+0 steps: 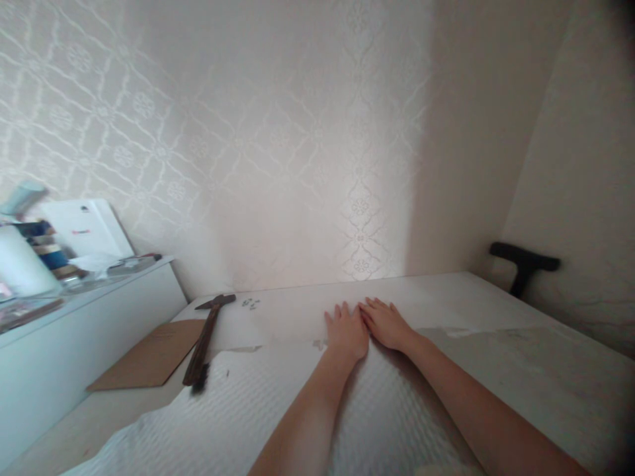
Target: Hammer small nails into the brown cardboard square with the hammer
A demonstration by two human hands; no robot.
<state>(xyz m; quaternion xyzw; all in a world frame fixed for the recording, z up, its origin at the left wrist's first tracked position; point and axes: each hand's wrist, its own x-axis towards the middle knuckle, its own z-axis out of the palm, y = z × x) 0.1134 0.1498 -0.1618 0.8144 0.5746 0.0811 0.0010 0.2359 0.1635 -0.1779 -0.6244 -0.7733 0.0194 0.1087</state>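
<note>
Patterned wallpaper backs a pale board (496, 311). Left hand (346, 332) and right hand (385, 323) lie flat, fingers spread, empty, pressing quilted white fabric (238, 410) at its far edge. Hammer (206, 337) lies at nine o'clock; fastening looks next, needing that reach.

A pale worktop (496, 297) carries a white textured sheet (238, 410) along its near edge; toward the left edge lie a hammer (204, 340) and brown cardboard (151, 357) — small nails (251, 303) near the far edge.
</note>
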